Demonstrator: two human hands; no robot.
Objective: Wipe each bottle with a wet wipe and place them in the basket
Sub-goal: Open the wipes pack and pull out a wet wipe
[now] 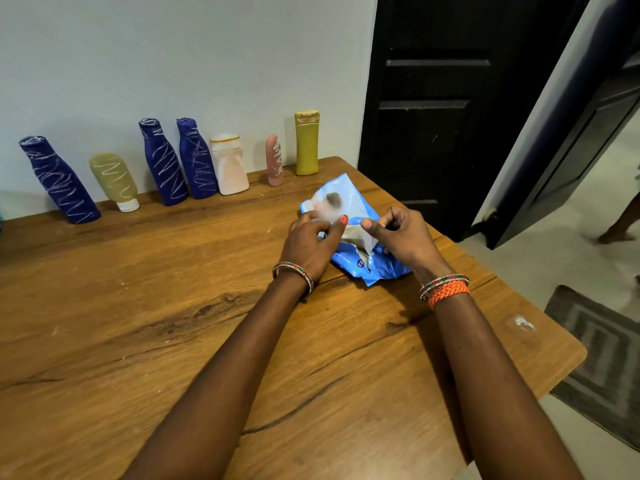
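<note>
Several bottles stand in a row against the wall on the wooden table: three dark blue ones scribbled with white, an olive tube on its white cap, a white jar, a slim pink bottle and a yellow bottle. A blue wet wipe pack lies at the table's right. My left hand holds the pack down. My right hand pinches a white wipe at the pack's opening. No basket is in view.
A dark door stands open beyond the table's far right corner. A grey mat lies on the floor to the right, and another person's foot shows at the right edge. The table's right edge is close to my right arm.
</note>
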